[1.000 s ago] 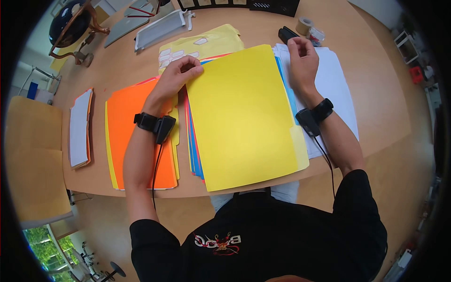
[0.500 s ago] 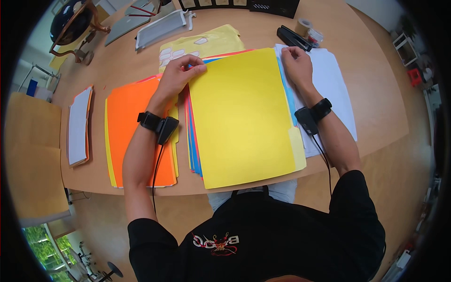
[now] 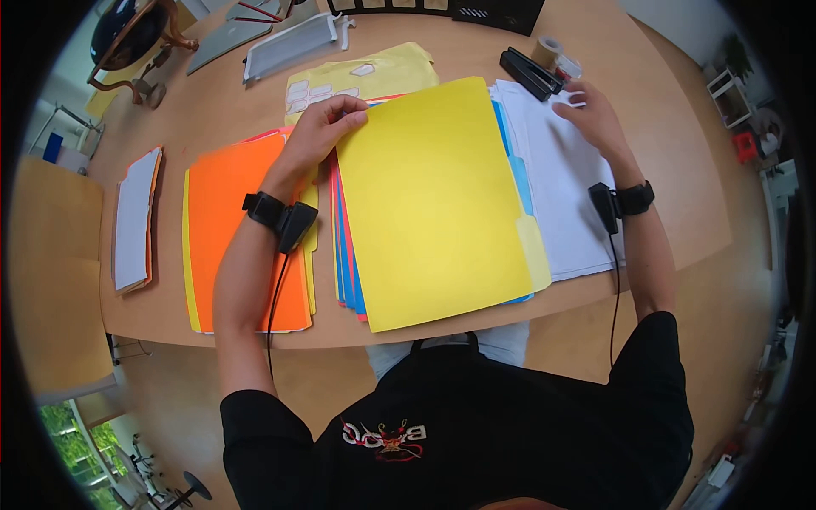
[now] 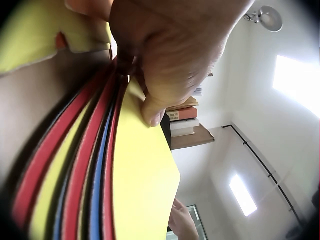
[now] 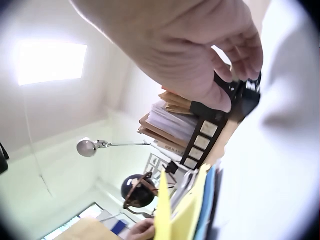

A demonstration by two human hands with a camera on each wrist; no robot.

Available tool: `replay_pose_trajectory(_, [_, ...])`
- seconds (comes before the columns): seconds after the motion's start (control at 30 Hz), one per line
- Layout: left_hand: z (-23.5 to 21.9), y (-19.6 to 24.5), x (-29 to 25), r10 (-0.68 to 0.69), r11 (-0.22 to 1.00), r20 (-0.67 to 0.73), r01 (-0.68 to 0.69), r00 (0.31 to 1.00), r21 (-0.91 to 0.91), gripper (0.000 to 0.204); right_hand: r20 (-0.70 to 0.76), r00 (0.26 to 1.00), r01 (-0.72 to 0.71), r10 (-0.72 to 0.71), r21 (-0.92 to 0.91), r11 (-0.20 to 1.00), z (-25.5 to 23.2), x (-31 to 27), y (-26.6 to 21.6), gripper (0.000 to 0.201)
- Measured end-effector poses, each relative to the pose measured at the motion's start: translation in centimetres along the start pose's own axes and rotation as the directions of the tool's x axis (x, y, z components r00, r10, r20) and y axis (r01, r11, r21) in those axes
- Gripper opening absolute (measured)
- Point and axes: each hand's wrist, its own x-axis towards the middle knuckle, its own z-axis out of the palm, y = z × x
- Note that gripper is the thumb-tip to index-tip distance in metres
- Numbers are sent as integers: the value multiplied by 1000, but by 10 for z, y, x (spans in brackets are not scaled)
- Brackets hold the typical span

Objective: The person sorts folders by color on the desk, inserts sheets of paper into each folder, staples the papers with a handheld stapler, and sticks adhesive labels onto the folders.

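Note:
A yellow folder [image 3: 438, 204] lies on top of a stack of red, blue and yellow folders, whose edges fan out in the left wrist view. My left hand [image 3: 319, 140] pinches the top left corner, thumb on the yellow face [image 4: 140, 165]. Over the white papers [image 3: 565, 195] on the right, my right hand [image 3: 597, 123] hovers with fingers loosely bent and nothing in them. A black stapler [image 3: 530, 74] lies just beyond those papers, left of the right fingertips.
Left of the stack lie orange folders [image 3: 234, 229] and a narrow white-topped pile [image 3: 137, 219]. Behind are a yellow envelope [image 3: 374, 72] with labels, a grey tray [image 3: 293, 49], a tape roll [image 3: 546, 51] and a globe [image 3: 127, 34].
My right hand has moved away from the yellow folder's right edge, out over the white papers, and its fingers have spread. My left hand keeps its grip on the corner.

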Motion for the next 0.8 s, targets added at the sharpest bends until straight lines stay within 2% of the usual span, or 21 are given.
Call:
replay_pose_trajectory(0.03, [-1, 0, 0, 1, 1000, -7, -1, 1000, -6, 25, -33, 999, 26, -36, -268, 963, -12, 3, 12, 54])
replay_pose_trajectory(0.07, [-2, 2, 1, 26, 999, -15, -26, 1000, -21, 25, -30, 999, 33, -42, -272, 962, -21, 3, 22, 54])
replay_pose_trajectory(0.13, [-4, -3, 4, 52, 998, -26, -53, 998, -37, 24, 53, 992, -78, 116, -464, 882, -34, 2, 39, 58])
replay_pose_trajectory(0.17, [-6, -8, 6, 56, 995, -16, -57, 998, -77, 24, 52, 992, -78, 115, -466, 882, -39, 2, 45, 58])
replay_pose_trajectory(0.23, [-4, -7, 5, 59, 991, -4, -59, 998, -120, 24, 162, 958, -186, 236, -272, 944, -48, 2, 52, 57])
replay_pose_trajectory(0.3, [-3, -6, 4, 16, 968, -7, -17, 1000, -249, 25, 171, 956, -201, 240, -218, 955, -49, 1, 57, 55])
replay_pose_trajectory(0.33, [-2, -5, 4, 16, 968, -6, -18, 1000, -248, 25, 181, 954, -212, 241, -162, 964, -49, 1, 58, 53])
replay_pose_trajectory(0.37, [-1, -4, 4, 4, 964, -2, -4, 1000, -264, 25, 180, 954, -212, 241, -162, 964, -49, -1, 58, 53])
replay_pose_trajectory(0.43, [-2, -4, 4, -11, 960, 3, 11, 1000, -280, 26, 0, 993, -110, 115, -282, 953, -47, -7, 55, 48])
replay_pose_trajectory(0.57, [-2, -3, 2, -26, 968, -19, 20, 999, -250, 25, 83, 978, -166, 192, -253, 953, -51, -7, 47, 48])
replay_pose_trajectory(0.63, [-2, -5, 3, -39, 967, -34, 29, 999, -254, 24, 129, 953, -240, 274, -230, 943, -53, -5, 42, 47])
replay_pose_trajectory(0.73, [-4, -5, 2, 2, 959, -31, -11, 1000, -283, 22, 187, 945, -231, 267, -195, 953, -55, 0, 47, 48])
replay_pose_trajectory(0.77, [-4, -5, 2, -3, 929, -40, -12, 999, -370, 22, 188, 945, -232, 268, -195, 953, -54, -1, 48, 48])
replay_pose_trajectory(0.8, [-3, -3, 1, -8, 890, -49, -15, 999, -455, 22, 124, 968, -192, 220, -205, 960, -52, -5, 45, 46])
